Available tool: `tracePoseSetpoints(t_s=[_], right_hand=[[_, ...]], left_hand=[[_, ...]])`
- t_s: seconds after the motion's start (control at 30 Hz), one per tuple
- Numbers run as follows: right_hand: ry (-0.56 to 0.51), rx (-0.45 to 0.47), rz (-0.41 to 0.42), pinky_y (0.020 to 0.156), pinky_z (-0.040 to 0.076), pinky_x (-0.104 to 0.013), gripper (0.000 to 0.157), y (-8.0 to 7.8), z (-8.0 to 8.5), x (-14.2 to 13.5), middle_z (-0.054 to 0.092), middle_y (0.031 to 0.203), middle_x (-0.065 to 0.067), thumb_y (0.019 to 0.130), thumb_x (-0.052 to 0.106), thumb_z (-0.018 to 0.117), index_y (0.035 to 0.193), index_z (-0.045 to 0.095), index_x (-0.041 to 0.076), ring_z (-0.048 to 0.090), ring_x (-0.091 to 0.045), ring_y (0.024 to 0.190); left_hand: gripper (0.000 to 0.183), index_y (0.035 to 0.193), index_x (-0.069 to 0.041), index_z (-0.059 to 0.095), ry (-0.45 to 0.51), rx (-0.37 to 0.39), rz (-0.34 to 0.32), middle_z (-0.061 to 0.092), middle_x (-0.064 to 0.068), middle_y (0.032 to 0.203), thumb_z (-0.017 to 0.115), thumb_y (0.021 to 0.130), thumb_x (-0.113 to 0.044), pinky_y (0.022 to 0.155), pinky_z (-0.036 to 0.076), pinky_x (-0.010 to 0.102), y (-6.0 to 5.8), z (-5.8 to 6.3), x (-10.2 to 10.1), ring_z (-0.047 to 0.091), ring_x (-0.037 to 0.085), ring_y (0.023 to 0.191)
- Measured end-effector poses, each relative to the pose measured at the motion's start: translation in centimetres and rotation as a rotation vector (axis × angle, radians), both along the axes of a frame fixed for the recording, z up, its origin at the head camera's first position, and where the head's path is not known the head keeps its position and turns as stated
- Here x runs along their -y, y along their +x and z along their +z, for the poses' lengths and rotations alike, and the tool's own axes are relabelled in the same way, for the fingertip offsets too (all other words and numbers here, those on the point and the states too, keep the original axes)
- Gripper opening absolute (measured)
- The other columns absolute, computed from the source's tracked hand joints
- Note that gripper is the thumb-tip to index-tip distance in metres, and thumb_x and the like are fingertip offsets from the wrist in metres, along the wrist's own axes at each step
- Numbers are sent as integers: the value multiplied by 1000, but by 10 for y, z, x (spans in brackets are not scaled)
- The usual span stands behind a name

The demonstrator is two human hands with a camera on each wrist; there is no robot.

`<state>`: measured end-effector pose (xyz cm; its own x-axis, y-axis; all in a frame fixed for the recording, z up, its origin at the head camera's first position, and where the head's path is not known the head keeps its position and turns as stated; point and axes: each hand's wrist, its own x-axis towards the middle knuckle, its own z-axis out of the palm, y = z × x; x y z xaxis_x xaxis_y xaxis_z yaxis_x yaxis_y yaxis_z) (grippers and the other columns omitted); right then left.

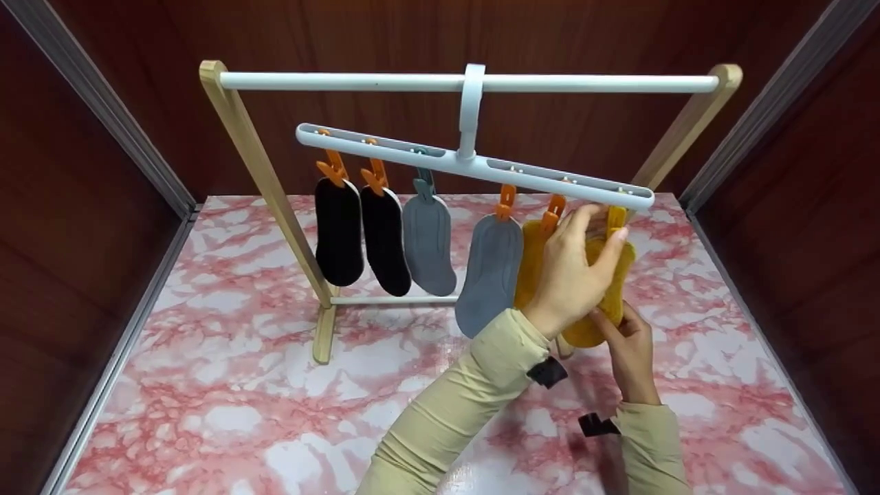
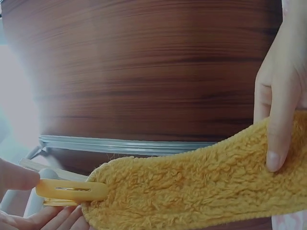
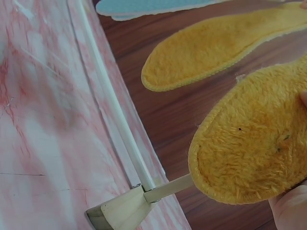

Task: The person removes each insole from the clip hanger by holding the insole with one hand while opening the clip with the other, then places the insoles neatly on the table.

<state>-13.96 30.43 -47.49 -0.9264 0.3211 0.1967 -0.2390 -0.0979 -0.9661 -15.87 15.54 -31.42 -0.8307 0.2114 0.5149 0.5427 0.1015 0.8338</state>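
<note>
A fuzzy yellow insole hangs at the right end of a white clip hanger. My left hand pinches the yellow clip at the insole's top, thumb on one side and fingers on the other. Lower down, my right hand grips the same insole by its edge, its thumb flat on the fleece. Just left of it hangs a second yellow insole from an orange clip, partly hidden behind my left hand in the head view.
Two black insoles and two grey insoles hang further left on the hanger, which tilts down to the right. It hooks over the white rail of a wooden-legged rack. A pink marbled surface lies below, with dark wood panels around.
</note>
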Motion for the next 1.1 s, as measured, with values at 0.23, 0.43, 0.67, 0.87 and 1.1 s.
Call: tracePoseSetpoints(t_s=[0.23,0.43,0.67,0.87,1.1], right_hand=[[2,6,-6,74,54,-25,14,1,0,2,71,88,-3,88,-1,64,100,69,3,66,-13,80],[-3,16,-27,73,54,-25,13,3,0,1,69,86,-3,88,-1,64,100,69,3,65,-13,79],[-13,17,-29,72,54,-25,12,4,1,2,69,86,-3,88,-1,64,99,68,2,65,-13,78],[-16,-2,-22,71,54,-25,11,6,2,3,68,85,-3,88,-2,64,98,67,1,65,-13,78],[-7,-25,-10,72,54,-26,13,8,2,4,68,86,-4,88,-3,64,101,64,-5,65,-14,79]], left_hand=[[31,124,0,54,60,35,-27,60,12,117,59,95,-11,88,49,14,1,1,-2,62,12,105],[28,118,1,55,58,29,4,61,12,113,60,95,-12,87,50,15,1,1,-5,63,13,101],[25,115,1,56,98,32,15,64,12,110,61,94,-12,87,49,13,-2,-1,-7,64,12,101],[21,110,2,60,149,11,35,66,13,105,62,93,-11,87,47,10,-5,-2,-10,65,11,95],[19,105,1,62,199,21,65,69,13,100,64,92,-12,83,49,10,-7,-3,-13,65,8,90]])
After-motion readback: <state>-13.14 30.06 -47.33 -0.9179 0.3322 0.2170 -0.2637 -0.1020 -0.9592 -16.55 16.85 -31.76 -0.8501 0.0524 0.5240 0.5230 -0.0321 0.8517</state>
